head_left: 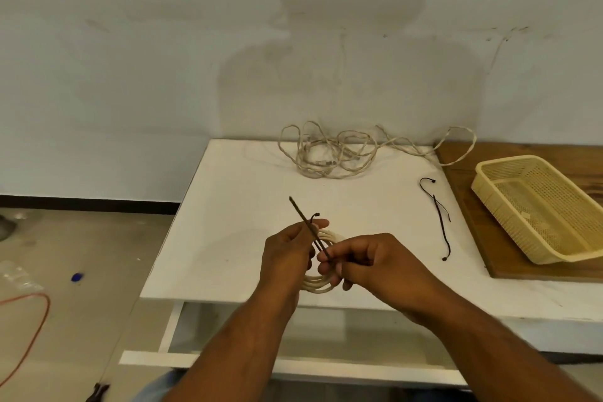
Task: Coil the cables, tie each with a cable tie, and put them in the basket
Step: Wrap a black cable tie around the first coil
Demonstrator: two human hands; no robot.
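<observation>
**Both hands closed on coil and tie**

The left hand (287,251) grips the coiled cable (321,284) with its fingers curled round the loops, and its thumb lies over the black cable tie (305,219). The right hand (368,261) pinches the tie's strap between thumb and forefinger, just beside the left fingers. The tie's free end juts up and to the left.

By count there is one cream coil in the hands and one loose tangle of cable (326,153) at the table's far edge. How many cables are in the tangle I cannot tell. There is one tie in the hands. The spare ties (439,215) on the white table (244,206) look like two, crossing each other. One yellow basket (502,222) stands on a wooden board (571,157) at the right, holding no cable.

Both forearms reach in from the bottom of the view and meet above the table's near edge.
</observation>
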